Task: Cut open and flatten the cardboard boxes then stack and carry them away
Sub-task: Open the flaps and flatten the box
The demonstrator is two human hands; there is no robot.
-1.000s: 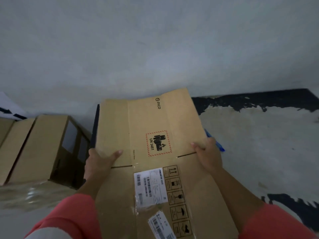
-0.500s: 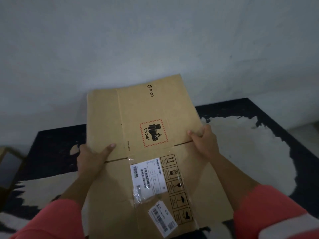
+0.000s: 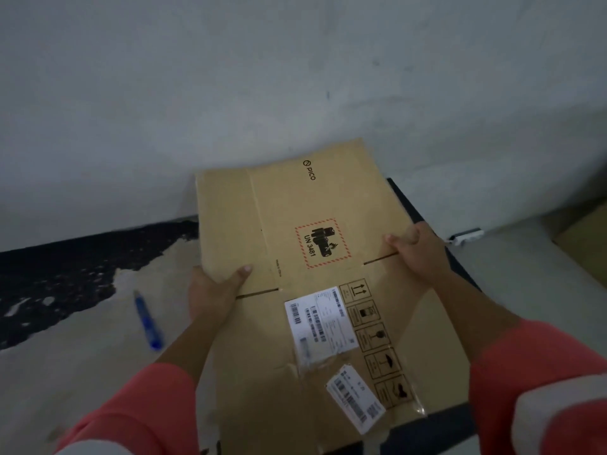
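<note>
A flattened brown cardboard box [image 3: 295, 208] with a red-framed UN 3481 mark and white shipping labels fills the middle of the head view. My left hand [image 3: 213, 290] grips its left edge, thumb on top and fingers hidden beneath. My right hand [image 3: 417, 251] grips the right edge near a slit between the flaps, fingers curled over the cardboard. Both arms wear coral-red sleeves.
A blue pen-like tool [image 3: 148, 320] lies on the pale and black patterned rug [image 3: 65, 274] to the left. A grey wall [image 3: 295, 77] rises just behind. More brown cardboard [image 3: 588, 244] shows at the right edge, beside a small dark object [image 3: 466, 236] on the floor.
The view has swung right with the box held in both hands. The open boxes on the left have left the frame, the blue tool now lies on my left, and cardboard appears at the right edge.
</note>
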